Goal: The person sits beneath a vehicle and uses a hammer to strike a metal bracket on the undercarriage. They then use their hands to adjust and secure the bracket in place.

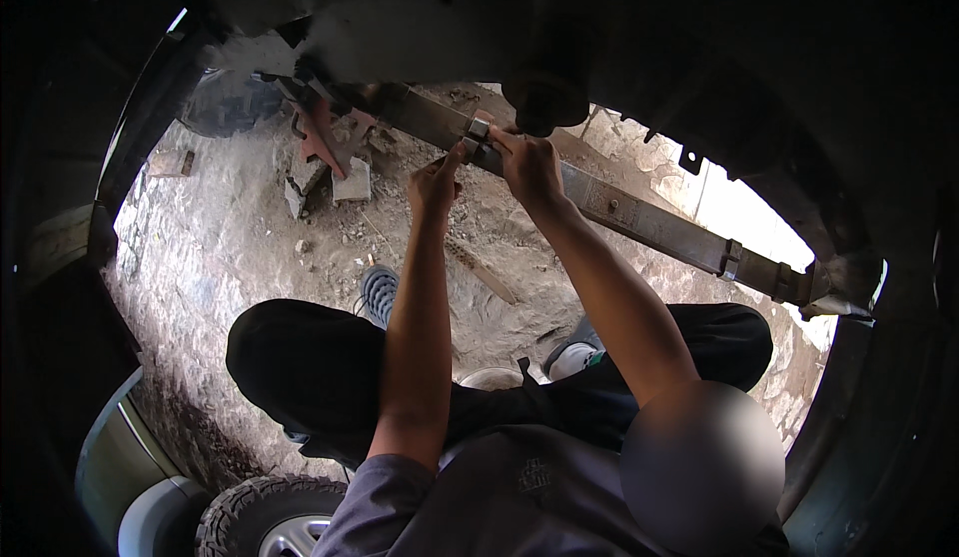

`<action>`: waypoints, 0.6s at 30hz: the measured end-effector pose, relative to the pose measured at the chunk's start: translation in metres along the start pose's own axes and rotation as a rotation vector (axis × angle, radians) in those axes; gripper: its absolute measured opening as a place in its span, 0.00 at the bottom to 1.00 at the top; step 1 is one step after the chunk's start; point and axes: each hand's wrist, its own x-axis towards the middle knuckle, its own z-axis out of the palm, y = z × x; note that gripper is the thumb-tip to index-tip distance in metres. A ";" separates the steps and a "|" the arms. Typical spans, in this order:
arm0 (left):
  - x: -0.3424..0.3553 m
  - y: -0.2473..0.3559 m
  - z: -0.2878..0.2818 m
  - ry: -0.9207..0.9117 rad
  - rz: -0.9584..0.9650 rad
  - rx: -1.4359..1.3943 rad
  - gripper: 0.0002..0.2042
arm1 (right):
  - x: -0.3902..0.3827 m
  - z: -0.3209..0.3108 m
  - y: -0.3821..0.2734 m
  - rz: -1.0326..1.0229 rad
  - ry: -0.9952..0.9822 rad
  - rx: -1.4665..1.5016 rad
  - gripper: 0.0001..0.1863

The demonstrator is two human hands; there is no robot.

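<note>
A long dark leaf spring (639, 219) runs slantwise under the vehicle, from upper left to lower right. Around its upper part sits a small shiny metal clamp (479, 130). My left hand (436, 185) is closed, thumb and fingertips pinching the clamp's near lower side. From the right, my right hand (532, 167) presses its curled fingers against the same clamp. Some of its fingertips are hidden behind the metal. Just beyond the right hand hangs a dark rounded vehicle part (547, 102).
A reddish stand (322, 139) rises at the upper left beside concrete blocks (351, 181). A flat strip (481, 272) lies on the rough ground between my feet. A tyre (235, 517) is at the lower left. Dark bodywork (420, 17) overhangs the top.
</note>
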 end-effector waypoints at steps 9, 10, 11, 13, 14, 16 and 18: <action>0.010 -0.012 -0.003 0.048 0.109 0.172 0.36 | 0.011 -0.007 -0.003 0.030 -0.067 -0.057 0.10; 0.012 -0.013 -0.004 0.050 0.105 0.190 0.36 | 0.012 -0.008 -0.005 0.076 -0.089 -0.046 0.10; 0.012 -0.014 -0.006 0.048 0.106 0.206 0.36 | 0.007 -0.009 -0.008 0.060 -0.097 -0.034 0.09; 0.015 -0.013 -0.008 0.041 0.119 0.228 0.36 | -0.004 -0.007 -0.004 0.019 -0.106 -0.017 0.09; 0.014 -0.009 -0.005 0.041 0.115 0.205 0.36 | -0.007 -0.005 0.008 -0.132 -0.021 0.007 0.11; 0.002 -0.007 -0.002 0.046 0.079 0.172 0.35 | -0.008 -0.010 0.007 -0.050 -0.071 0.030 0.10; 0.006 -0.008 -0.004 0.055 0.085 0.107 0.34 | -0.003 -0.012 0.000 -0.004 -0.099 -0.018 0.10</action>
